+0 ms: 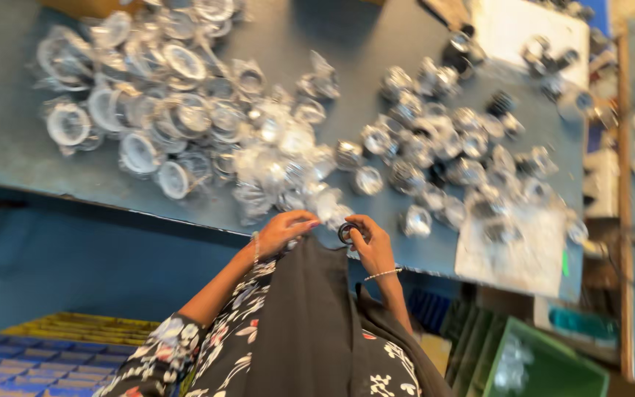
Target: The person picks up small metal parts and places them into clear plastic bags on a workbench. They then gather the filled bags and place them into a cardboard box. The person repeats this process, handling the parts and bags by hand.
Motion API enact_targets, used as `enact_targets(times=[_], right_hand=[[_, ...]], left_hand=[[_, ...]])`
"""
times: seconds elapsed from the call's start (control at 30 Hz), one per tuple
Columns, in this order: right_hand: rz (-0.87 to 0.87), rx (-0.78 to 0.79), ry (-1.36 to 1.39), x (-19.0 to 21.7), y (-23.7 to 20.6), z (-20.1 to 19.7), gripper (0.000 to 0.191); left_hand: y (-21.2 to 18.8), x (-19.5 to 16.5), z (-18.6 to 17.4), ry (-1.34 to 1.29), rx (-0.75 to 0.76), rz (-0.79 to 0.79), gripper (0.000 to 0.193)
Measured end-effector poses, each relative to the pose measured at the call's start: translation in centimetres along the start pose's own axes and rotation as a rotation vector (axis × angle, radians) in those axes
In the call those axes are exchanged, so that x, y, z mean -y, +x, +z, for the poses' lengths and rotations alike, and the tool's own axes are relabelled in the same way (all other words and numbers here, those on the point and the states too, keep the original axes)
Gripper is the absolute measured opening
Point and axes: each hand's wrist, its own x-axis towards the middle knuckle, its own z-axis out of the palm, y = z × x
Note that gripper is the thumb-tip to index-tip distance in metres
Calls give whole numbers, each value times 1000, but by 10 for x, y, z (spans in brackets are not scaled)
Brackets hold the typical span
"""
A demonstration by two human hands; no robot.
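The right hand (pixel 371 242) pinches a small dark ring (pixel 346 233) in a narrow grip at the tabletop (pixel 9 147) edge, close to the body where it is easily seen; the left hand (pixel 286 229), just beside the grip, closes its fingers on a clear bag (pixel 330 208), likely to steady it; beyond the grip lie the bagged parts (pixel 178 95); to its right, farther off, loose metal fittings (pixel 435 147); below right, a green bin (pixel 553 360).

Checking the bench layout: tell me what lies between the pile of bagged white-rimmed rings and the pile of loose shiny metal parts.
In the head view, a heap of crumpled clear plastic bags lies between the bagged rings and the metal parts, on the grey table.
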Motion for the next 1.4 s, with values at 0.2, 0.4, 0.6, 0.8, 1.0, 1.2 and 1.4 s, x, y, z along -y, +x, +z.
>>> enact_targets(times=[0.2, 0.4, 0.6, 0.8, 1.0, 1.2, 1.4], right_hand=[[-38, 84, 37, 42, 66, 42, 25], [-100, 143, 109, 37, 117, 46, 24], [-87, 197, -79, 58, 148, 41, 23], [-60, 280, -107, 72, 171, 43, 25], [133, 96, 209, 66, 180, 25, 25], [497, -40, 884, 86, 235, -30, 21], [167, -122, 481, 154, 400, -99, 34]], left_hand=[[55, -39, -39, 212, 22, -101, 45], [99, -36, -65, 295, 11, -117, 42], [112, -27, -81, 246, -10, -34, 41], [111, -9, -84, -53, -67, -102, 42], [198, -36, -152, -301, -94, -29, 39], [388, -131, -252, -236, -467, -52, 39], [507, -223, -317, 694, -1126, 123, 54]])
